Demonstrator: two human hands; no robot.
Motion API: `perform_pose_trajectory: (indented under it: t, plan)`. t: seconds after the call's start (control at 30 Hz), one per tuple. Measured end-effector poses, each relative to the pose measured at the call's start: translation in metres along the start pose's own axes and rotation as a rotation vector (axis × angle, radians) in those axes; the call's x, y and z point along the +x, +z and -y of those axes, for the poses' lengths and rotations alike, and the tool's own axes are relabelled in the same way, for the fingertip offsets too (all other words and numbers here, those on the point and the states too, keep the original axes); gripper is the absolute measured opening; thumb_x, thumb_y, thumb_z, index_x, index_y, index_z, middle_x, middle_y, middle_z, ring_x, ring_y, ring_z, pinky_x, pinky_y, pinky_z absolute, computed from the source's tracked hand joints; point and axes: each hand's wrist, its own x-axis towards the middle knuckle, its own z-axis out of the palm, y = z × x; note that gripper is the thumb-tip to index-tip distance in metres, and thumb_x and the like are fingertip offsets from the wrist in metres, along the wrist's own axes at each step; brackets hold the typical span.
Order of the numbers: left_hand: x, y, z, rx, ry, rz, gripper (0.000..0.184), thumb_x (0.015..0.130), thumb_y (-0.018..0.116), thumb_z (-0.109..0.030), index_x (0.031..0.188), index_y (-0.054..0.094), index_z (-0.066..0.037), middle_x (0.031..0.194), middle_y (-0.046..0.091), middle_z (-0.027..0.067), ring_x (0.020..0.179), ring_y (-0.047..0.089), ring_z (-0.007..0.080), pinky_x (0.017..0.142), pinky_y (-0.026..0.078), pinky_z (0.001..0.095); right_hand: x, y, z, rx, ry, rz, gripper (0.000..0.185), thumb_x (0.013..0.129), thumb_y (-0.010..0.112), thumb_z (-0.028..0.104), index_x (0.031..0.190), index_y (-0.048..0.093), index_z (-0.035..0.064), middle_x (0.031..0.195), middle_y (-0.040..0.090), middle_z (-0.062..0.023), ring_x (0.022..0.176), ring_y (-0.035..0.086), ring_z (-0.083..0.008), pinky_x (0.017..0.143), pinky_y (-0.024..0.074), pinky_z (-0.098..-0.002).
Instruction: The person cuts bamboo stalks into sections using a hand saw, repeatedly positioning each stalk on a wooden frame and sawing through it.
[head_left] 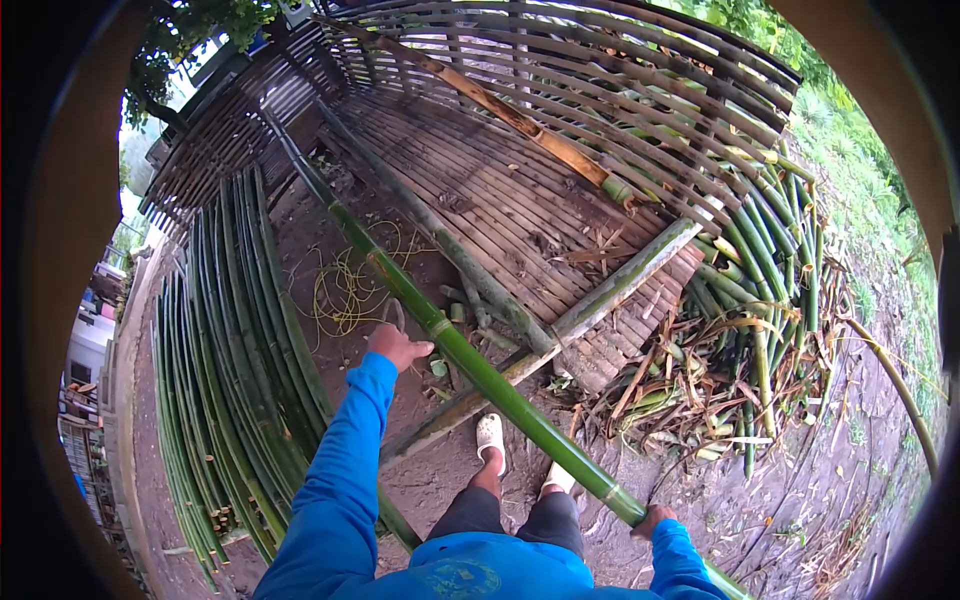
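Currently, the step in hand appears to be steadying a green bamboo pole (500, 388), which lies diagonally in front of the person, from the slatted structure at upper left to the lower right edge of the view. The right hand (655, 520) is closed around the pole near its lower visible part. The left hand (398, 346) is beside the pole, thumb extended toward it and fingers apparently curled; a slim curved grey shape (399, 314) shows just above, possibly a blade, but how firmly the hand is closed and whether it holds this shape cannot be told. The next move probably calls for a firm right-hand grip to prevent rolling, with the left hand kept clear of any edge. Regarding clearance, the stacked bamboo poles (235, 350) limit the left side, and the slatted bamboo platform (400, 140) with its border beam (635, 272) limits the far side. Tangled yellow rope (345, 290) lies on the ground between stack and pole, a likely snag. Cut bamboo pieces (765, 240) and litter occupy the right side beyond the platform corner. More open ground (820, 450) extends at lower right, probably the better direction for shifting the pole.
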Motion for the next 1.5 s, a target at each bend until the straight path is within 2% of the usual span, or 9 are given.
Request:
perform_pose_trajectory:
  t: [0.4, 0.6, 0.7, 0.9, 1.07, 1.23, 1.3, 1.4, 1.5]
  plan:
    - [0.011, 0.018, 0.028, -0.212, 0.017, -0.097, 0.052, 0.059, 0.082, -0.030, 0.086, 0.061, 0.008, 0.086, 0.063, 0.0236, 0.078, 0.063, 0.0342, 0.069, 0.050, 0.0405, -0.056, -0.017, 0.068, 0.036, -0.034, -0.184, 0.068, 0.055, 0.072, 0.043, 0.112, 0.057, 0.0102, 0.103, 0.064, -0.0188, 0.097, 0.060, -0.0357, 0.088, 0.0475, -0.0415]
    - [0.023, 0.001, 0.057, -0.218, 0.078, -0.168, 0.045, 0.064, 0.079, -0.036, 0.073, 0.058, 0.003, 0.067, 0.061, 0.0213, 0.066, 0.062, 0.0348, 0.061, 0.049, 0.0420, -0.032, -0.050, 0.130, 0.072, -0.091, -0.271, 0.062, 0.055, 0.072, 0.041, 0.108, 0.059, 0.0102, 0.100, 0.065, -0.0172, 0.095, 0.061, -0.0337, 0.087, 0.0480, -0.0402]
    - [-0.017, -0.008, 0.078, -0.363, 0.080, -0.218, 0.044, 0.067, 0.078, -0.036, 0.067, 0.050, -0.002, 0.058, 0.054, 0.0141, 0.053, 0.053, 0.0254, 0.053, 0.044, 0.0396, -0.022, -0.065, 0.136, 0.057, -0.086, -0.280, 0.062, 0.055, 0.074, 0.041, 0.109, 0.059, 0.0116, 0.101, 0.065, -0.0172, 0.098, 0.061, -0.0331, 0.088, 0.0479, -0.0399]
    - [-0.161, -0.013, 0.116, -0.664, 0.139, -0.108, 0.039, 0.072, 0.077, -0.024, 0.066, 0.043, -0.006, 0.057, 0.039, 0.0004, 0.053, 0.037, 0.0106, 0.050, 0.037, 0.0300, 0.001, -0.065, 0.117, 0.130, -0.118, -0.445, 0.048, 0.054, 0.074, 0.032, 0.095, 0.062, 0.0110, 0.091, 0.065, -0.0165, 0.089, 0.062, -0.0344, 0.079, 0.0503, -0.0425]
    - [-0.217, 0.000, 0.105, -0.546, 0.196, 0.081, 0.039, 0.073, 0.074, -0.014, 0.061, 0.039, -0.006, 0.054, 0.034, -0.0016, 0.051, 0.032, 0.0086, 0.046, 0.031, 0.0288, 0.002, -0.082, 0.115, 0.113, -0.052, -0.374, 0.049, 0.053, 0.072, 0.030, 0.097, 0.061, 0.0110, 0.092, 0.065, -0.0159, 0.089, 0.062, -0.0340, 0.082, 0.0496, -0.0408]
    - [-0.167, 0.079, 0.084, -0.408, 0.339, 0.246, 0.032, 0.074, 0.069, -0.011, 0.059, 0.040, -0.006, 0.049, 0.035, 0.0045, 0.046, 0.035, 0.0131, 0.043, 0.032, 0.0336, -0.008, -0.090, 0.120, 0.103, -0.067, -0.350, 0.047, 0.056, 0.068, 0.029, 0.100, 0.061, 0.0118, 0.096, 0.065, -0.0158, 0.092, 0.062, -0.0332, 0.084, 0.0495, -0.0401]
    - [-0.136, 0.109, 0.079, -0.304, 0.501, 0.144, 0.029, 0.075, 0.066, -0.012, 0.060, 0.042, -0.005, 0.048, 0.038, 0.0060, 0.043, 0.036, 0.0178, 0.043, 0.033, 0.0363, -0.015, -0.094, 0.125, 0.113, -0.046, -0.344, 0.048, 0.056, 0.068, 0.029, 0.101, 0.062, 0.0125, 0.096, 0.065, -0.0157, 0.093, 0.062, -0.0328, 0.085, 0.0494, -0.0399]
    - [-0.106, 0.121, 0.072, -0.410, 0.411, 0.231, 0.026, 0.075, 0.065, -0.012, 0.062, 0.043, -0.005, 0.048, 0.040, 0.0074, 0.041, 0.038, 0.0209, 0.043, 0.034, 0.0370, -0.014, -0.095, 0.125, 0.101, -0.030, -0.330, 0.048, 0.056, 0.069, 0.029, 0.101, 0.062, 0.0129, 0.096, 0.065, -0.0157, 0.093, 0.062, -0.0322, 0.085, 0.0493, -0.0397]
    - [-0.102, 0.129, 0.077, -0.370, 0.462, 0.202, 0.028, 0.073, 0.065, -0.011, 0.061, 0.041, -0.006, 0.049, 0.037, 0.0014, 0.043, 0.035, 0.0137, 0.043, 0.033, 0.0331, -0.010, -0.091, 0.124, 0.099, -0.024, -0.326, 0.049, 0.055, 0.070, 0.028, 0.101, 0.062, 0.0128, 0.096, 0.065, -0.0156, 0.093, 0.062, -0.0321, 0.086, 0.0493, -0.0395]
